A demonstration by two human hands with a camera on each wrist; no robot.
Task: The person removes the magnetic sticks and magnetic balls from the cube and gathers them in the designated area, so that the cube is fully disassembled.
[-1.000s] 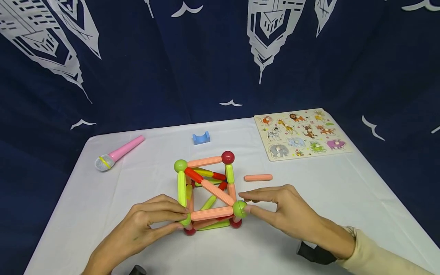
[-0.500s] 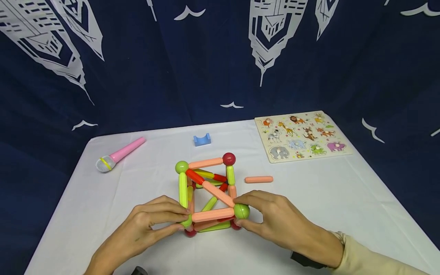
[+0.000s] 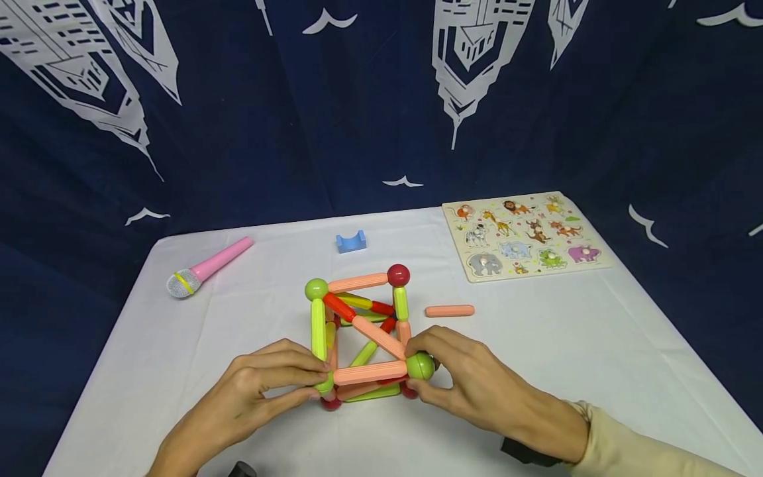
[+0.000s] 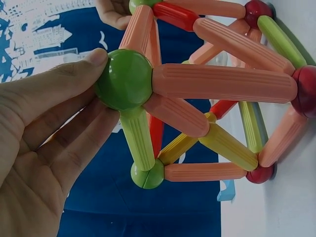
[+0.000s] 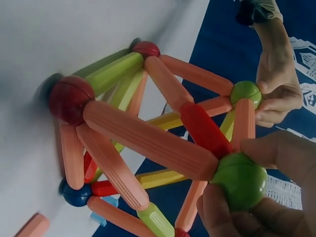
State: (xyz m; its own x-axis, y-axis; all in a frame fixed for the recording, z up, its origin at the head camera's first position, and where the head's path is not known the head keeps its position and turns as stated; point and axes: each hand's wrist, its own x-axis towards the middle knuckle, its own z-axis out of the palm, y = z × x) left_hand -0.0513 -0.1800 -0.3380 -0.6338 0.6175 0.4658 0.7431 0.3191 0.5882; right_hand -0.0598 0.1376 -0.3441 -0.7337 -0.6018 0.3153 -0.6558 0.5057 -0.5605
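Observation:
A cube-shaped frame of peach, green, yellow and red rods (image 3: 365, 331) joined by balls stands on the white table (image 3: 536, 344). My left hand (image 3: 318, 381) pinches the green ball (image 3: 324, 384) at the frame's near left corner; in the left wrist view my fingers (image 4: 54, 108) press that green ball (image 4: 124, 79). My right hand (image 3: 415, 366) grips the green ball (image 3: 421, 366) at the near right corner, thumb below and fingers over it. The right wrist view shows this ball (image 5: 238, 180) in my fingertips (image 5: 276, 148), with the left hand (image 5: 276, 84) behind.
A loose peach rod (image 3: 450, 310) lies just right of the frame. Farther back are a blue block (image 3: 350, 241), a pink toy microphone (image 3: 205, 265) at the left and an animal puzzle board (image 3: 524, 233) at the right. A dark blue curtain hangs behind.
My right hand, earlier stretched flat beside the near right green ball, has curled round it. The left hand and the frame have stayed in place.

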